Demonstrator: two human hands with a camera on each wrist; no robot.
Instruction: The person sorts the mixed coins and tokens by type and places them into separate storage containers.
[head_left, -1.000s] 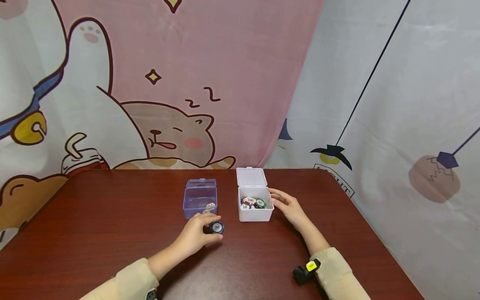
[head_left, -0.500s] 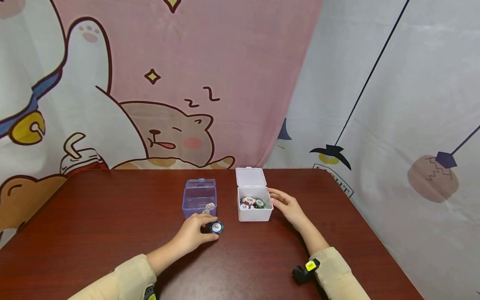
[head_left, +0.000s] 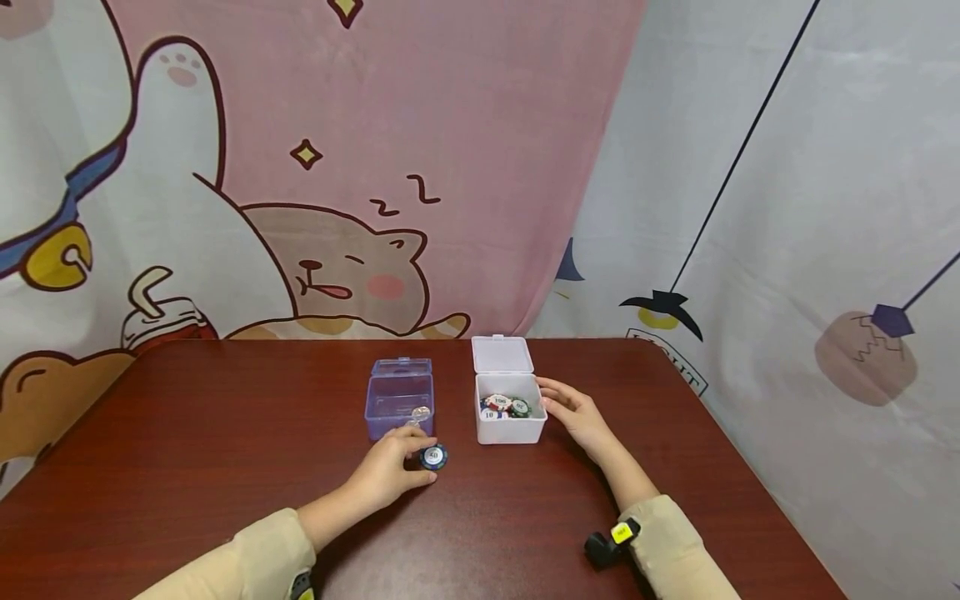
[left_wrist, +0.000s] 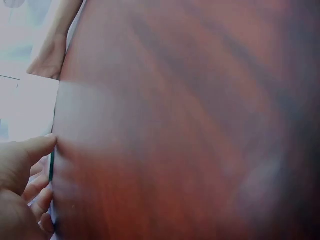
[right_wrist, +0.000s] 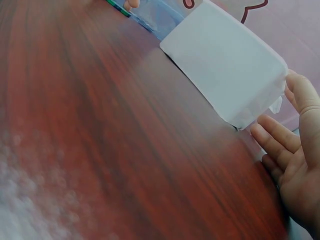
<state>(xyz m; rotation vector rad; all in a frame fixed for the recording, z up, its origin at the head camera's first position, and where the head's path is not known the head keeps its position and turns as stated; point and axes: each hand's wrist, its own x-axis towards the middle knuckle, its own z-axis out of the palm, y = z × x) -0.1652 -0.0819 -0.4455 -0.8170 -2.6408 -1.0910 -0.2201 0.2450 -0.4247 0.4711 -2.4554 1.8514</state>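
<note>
A blue poker chip (head_left: 433, 457) marked 50 lies on the table just in front of a blue see-through box (head_left: 399, 407). My left hand (head_left: 386, 468) is around this chip, fingers on its far side and thumb on its near side. A small gap shows between thumb and chip; whether the fingers touch it cannot be told. In the left wrist view only the chip's green edge (left_wrist: 51, 167) shows. To the right stands a white box (head_left: 512, 429) with its lid raised and several poker chips (head_left: 504, 406) inside. My right hand (head_left: 579, 414) rests against its right side with extended fingers.
Clear round pieces (head_left: 421, 413) lie at the blue box's front right corner. The brown table (head_left: 247, 433) runs back to a printed cloth (head_left: 525, 167). A black wrist camera (head_left: 603, 548) sits beside the right sleeve.
The left hand has drawn slightly left, and its thumb and fingers stand closer together about the chip. The chip has hardly moved. The right hand and both boxes stay put.
</note>
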